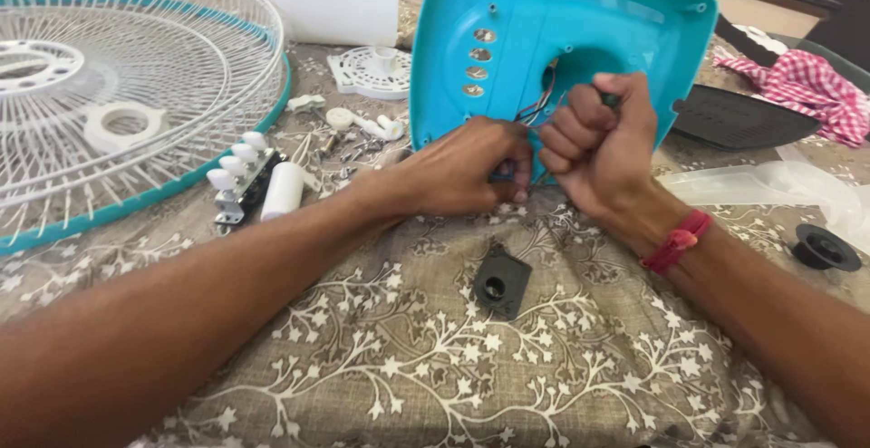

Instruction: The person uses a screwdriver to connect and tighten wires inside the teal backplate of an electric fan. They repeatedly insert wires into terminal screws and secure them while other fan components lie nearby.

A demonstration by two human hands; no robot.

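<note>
A turquoise plastic fan housing (589,22) stands tilted on the cloth-covered table, its inside facing me, with several round holes and coloured wires (536,104) coming from its middle opening. My right hand (598,135) is closed in a fist around a dark-handled tool (611,100), pressed at the housing's opening. My left hand (471,169) pinches a small dark part by the wires at the housing's lower edge, touching my right hand.
A white and turquoise fan guard (118,95) lies at left. A white switch block (237,172), a white cylinder (283,190), screws, a black square part (501,283), a black knob (825,249), a dark cover (739,115) and a checked cloth (807,86) are scattered around.
</note>
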